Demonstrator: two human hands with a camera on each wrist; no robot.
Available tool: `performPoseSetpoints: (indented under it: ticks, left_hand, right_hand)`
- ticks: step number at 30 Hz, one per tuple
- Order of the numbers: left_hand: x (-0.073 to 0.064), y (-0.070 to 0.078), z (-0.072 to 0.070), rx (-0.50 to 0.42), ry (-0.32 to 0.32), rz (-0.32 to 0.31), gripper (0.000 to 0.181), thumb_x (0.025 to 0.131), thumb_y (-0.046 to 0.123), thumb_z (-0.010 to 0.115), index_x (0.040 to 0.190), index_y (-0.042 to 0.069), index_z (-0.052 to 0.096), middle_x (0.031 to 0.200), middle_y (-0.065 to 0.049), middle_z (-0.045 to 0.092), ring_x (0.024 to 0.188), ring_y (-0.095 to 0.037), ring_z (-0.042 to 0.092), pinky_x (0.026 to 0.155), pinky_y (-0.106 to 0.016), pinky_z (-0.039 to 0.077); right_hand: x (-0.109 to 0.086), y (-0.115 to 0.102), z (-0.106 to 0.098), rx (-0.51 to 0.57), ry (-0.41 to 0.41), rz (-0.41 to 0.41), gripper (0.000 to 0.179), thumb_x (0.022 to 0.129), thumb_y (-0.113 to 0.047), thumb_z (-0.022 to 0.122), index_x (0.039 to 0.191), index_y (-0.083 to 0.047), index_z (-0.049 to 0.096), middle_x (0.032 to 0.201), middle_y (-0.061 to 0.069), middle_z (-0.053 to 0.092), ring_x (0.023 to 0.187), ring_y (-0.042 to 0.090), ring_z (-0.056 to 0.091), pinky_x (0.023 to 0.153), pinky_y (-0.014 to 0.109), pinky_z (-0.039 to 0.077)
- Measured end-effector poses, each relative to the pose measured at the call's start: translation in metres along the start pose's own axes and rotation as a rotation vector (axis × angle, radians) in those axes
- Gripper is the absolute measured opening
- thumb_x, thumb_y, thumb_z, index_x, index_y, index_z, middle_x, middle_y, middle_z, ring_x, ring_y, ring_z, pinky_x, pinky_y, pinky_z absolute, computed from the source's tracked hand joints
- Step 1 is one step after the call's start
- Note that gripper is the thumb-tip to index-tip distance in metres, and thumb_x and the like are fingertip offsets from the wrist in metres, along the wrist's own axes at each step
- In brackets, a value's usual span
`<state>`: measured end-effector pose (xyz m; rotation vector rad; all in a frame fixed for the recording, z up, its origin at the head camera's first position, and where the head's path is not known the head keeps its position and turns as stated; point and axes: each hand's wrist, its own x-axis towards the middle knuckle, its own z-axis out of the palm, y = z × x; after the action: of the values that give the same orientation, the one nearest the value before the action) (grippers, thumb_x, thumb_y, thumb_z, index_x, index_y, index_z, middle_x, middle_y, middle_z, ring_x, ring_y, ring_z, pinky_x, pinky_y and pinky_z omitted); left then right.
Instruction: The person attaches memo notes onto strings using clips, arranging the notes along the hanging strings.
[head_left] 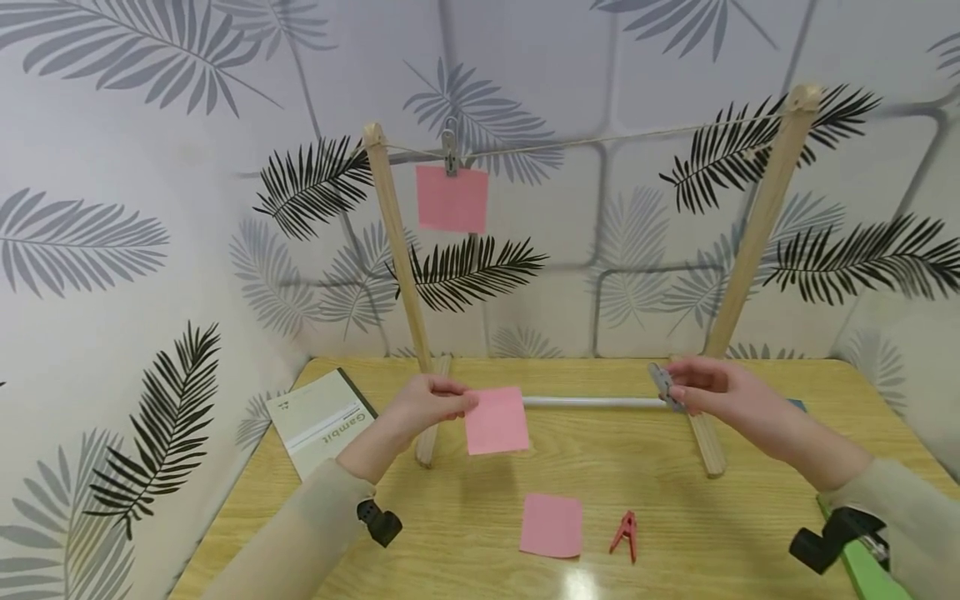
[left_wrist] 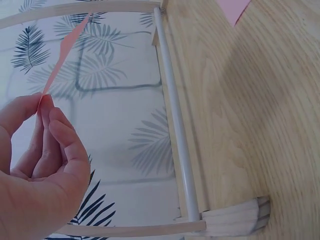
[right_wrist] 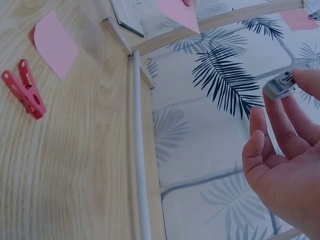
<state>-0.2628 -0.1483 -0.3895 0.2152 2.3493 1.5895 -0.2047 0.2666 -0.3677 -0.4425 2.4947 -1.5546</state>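
Observation:
My left hand (head_left: 422,407) pinches a square pink sticky note (head_left: 497,422) by its left edge between thumb and fingers, above the table. In the left wrist view the held note (left_wrist: 64,52) appears nearly edge-on. With thumb and fingertips, my right hand (head_left: 738,398) holds a grey clothespin (head_left: 661,383) in front of the right post. Another pink note (head_left: 453,200) hangs from the string (head_left: 600,142) near its left end, gripped by a second grey clothespin (head_left: 450,154). On the table lie one more pink note (head_left: 551,526) and a red clothespin (head_left: 626,535).
Two wooden posts (head_left: 401,250) with feet on the table (head_left: 360,533) carry the string, and a white rod (head_left: 585,402) joins them low down. A notebook (head_left: 315,425) lies at the left, a green object (head_left: 862,554) at the right edge. A leaf-patterned wall stands behind.

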Motion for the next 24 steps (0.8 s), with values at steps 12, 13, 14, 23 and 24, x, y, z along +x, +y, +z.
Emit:
performPoseSetpoints:
  ticks: [12,13,14,23,24]
  left_hand:
    - [0.001,0.017,0.000,-0.071,0.073,0.040,0.028,0.091,0.016,0.070,0.112,-0.003,0.071,0.099,-0.003,0.072,0.084,-0.007,0.064,0.087,-0.032,0.055]
    - [0.001,0.018,0.000,-0.071,0.074,0.047,0.028,0.092,0.016,0.070,0.112,-0.003,0.071,0.101,-0.004,0.072,0.085,-0.008,0.064,0.089,-0.033,0.055]
    - [0.001,0.018,0.001,-0.076,0.076,0.052,0.028,0.092,0.015,0.070,0.112,-0.003,0.071,0.104,-0.005,0.071,0.085,-0.008,0.064,0.090,-0.034,0.055]
    - [0.002,0.026,0.006,-0.143,0.096,0.059,0.030,0.092,0.017,0.071,0.115,-0.002,0.070,0.113,-0.012,0.070,0.096,-0.013,0.065,0.096,-0.035,0.053]
    - [0.002,0.027,0.007,-0.148,0.096,0.057,0.031,0.092,0.018,0.072,0.115,-0.002,0.070,0.113,-0.012,0.070,0.098,-0.014,0.065,0.097,-0.036,0.052]
  right_hand:
    - [0.011,-0.012,0.007,0.116,-0.015,-0.019,0.033,0.104,-0.019,0.053,0.133,-0.005,0.046,0.099,-0.011,0.063,0.078,0.012,0.056,0.070,0.027,0.051]
    - [0.011,-0.013,0.007,0.128,-0.015,-0.019,0.031,0.104,-0.019,0.053,0.132,-0.007,0.046,0.099,-0.011,0.063,0.078,0.012,0.057,0.070,0.027,0.051]
    - [0.012,-0.014,0.008,0.137,-0.015,-0.022,0.029,0.104,-0.019,0.053,0.131,-0.009,0.046,0.099,-0.011,0.063,0.078,0.012,0.057,0.069,0.027,0.052]
    - [0.018,-0.017,0.009,0.258,-0.033,-0.047,0.034,0.104,-0.012,0.051,0.135,-0.008,0.040,0.105,-0.010,0.066,0.084,0.008,0.063,0.074,0.024,0.055]
    - [0.019,-0.018,0.009,0.290,-0.040,-0.058,0.033,0.103,-0.010,0.051,0.135,-0.008,0.041,0.105,-0.009,0.067,0.086,0.008,0.064,0.075,0.023,0.055]
